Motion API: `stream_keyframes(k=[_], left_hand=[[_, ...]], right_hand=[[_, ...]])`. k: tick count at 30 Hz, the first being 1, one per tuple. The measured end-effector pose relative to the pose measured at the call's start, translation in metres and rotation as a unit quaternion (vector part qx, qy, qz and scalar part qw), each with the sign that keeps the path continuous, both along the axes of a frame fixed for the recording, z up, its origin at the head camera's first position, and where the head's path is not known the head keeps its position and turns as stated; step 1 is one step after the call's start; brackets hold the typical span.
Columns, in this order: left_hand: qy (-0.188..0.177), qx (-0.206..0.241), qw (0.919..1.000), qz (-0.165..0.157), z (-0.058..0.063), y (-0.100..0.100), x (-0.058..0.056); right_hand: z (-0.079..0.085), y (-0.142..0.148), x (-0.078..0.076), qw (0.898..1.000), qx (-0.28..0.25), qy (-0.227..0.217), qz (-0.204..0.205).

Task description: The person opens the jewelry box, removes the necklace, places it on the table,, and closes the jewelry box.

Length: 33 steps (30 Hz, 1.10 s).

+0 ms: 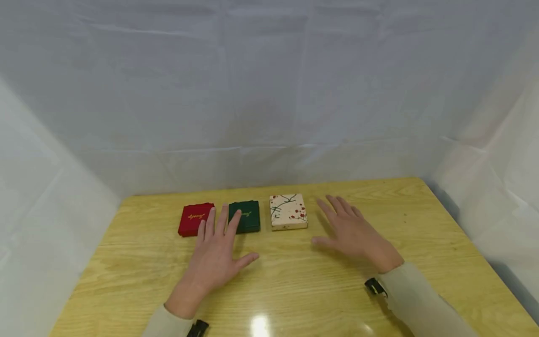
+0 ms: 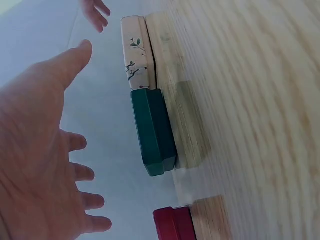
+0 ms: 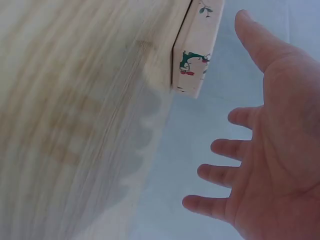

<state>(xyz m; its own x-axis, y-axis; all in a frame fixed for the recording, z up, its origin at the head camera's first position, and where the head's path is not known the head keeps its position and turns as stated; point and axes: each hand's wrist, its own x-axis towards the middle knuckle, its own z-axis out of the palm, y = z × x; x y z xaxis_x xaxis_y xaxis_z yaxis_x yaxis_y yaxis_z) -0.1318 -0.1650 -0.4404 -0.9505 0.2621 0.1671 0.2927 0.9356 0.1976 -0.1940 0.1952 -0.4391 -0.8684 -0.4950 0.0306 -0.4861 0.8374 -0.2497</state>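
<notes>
Three small flat boxes stand in a row near the table's far edge. At the left is a red box (image 1: 195,219) with gold lettering, in the middle a dark green box (image 1: 249,220), and at the right a cream box (image 1: 288,211) with a branch and red blossom print. My left hand (image 1: 214,262) is held above the table with spread fingers, partly covering the red and green boxes in the head view; the left wrist view shows it apart from the green box (image 2: 150,130). To the right of the cream box (image 3: 197,50), my right hand (image 1: 353,231) hovers with spread fingers, holding nothing.
The boxes stand on a wooden table (image 1: 286,290) with yellowish grain. A white cloth (image 1: 261,93) hangs behind it and along both sides. Dark straps (image 1: 375,286) show at the sleeve cuffs.
</notes>
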Motion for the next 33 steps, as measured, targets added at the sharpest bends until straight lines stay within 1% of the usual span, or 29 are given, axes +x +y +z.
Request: stream_keyframes(k=[5, 8, 13, 19, 23, 27, 33], left_hand=[[0.008, 0.003, 0.9999, -0.006, 0.001, -0.001, -0.002], [0.011, 0.006, 0.9998, -0.015, 0.001, -0.001, -0.003], [0.020, 0.008, 0.9993, -0.032, 0.001, -0.001, -0.005], [0.027, 0.016, 0.9986, -0.042, 0.002, 0.001, -0.006], [0.025, 0.019, 0.9985, -0.044, 0.003, 0.002, -0.006], [0.021, 0.019, 0.9987, -0.042, 0.003, 0.002, -0.006], [0.026, 0.017, 0.9986, -0.043, 0.002, 0.002, -0.006]], right_hand=[[-0.002, -0.006, -0.016, 0.999, -0.014, 0.005, 0.034], [-0.003, -0.010, -0.024, 0.999, -0.016, -0.001, 0.046], [-0.001, -0.021, -0.038, 0.998, -0.009, -0.028, 0.051], [0.000, -0.035, -0.055, 0.996, -0.013, -0.065, 0.063], [-0.001, -0.042, -0.066, 0.993, -0.009, -0.094, 0.071], [-0.001, -0.048, -0.076, 0.991, 0.001, -0.111, 0.078], [-0.001, -0.055, -0.085, 0.988, 0.017, -0.130, 0.077]])
